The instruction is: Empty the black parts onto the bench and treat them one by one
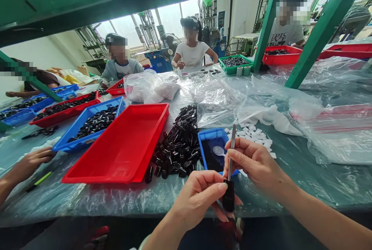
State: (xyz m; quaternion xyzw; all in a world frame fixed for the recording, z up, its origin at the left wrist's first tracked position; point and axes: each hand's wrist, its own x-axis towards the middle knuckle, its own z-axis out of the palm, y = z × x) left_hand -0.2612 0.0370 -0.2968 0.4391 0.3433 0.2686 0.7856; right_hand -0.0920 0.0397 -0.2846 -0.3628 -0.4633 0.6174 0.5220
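Observation:
My left hand [200, 196] is closed around a small glossy black plastic piece [228, 196], held upright near the table's front edge. Metal tweezers [232, 145] are pinched in my right hand [252, 161], their lower end touching the top of the black piece. Just behind my hands is a small blue tray [205, 149] with dark contents and a white plastic spoon [218, 151]. Small white pieces [258, 136] lie scattered beyond my right hand. A heap of similar black pieces [181, 141] spreads to the left of the blue tray.
A red tray [116, 145] stands left of the heap, beside a blue tray of black parts [95, 126]. Clear plastic bags [217, 99] lie behind. Green posts [325, 29] rise at right. A co-worker's hand [35, 161] rests at far left; several people sit across the table.

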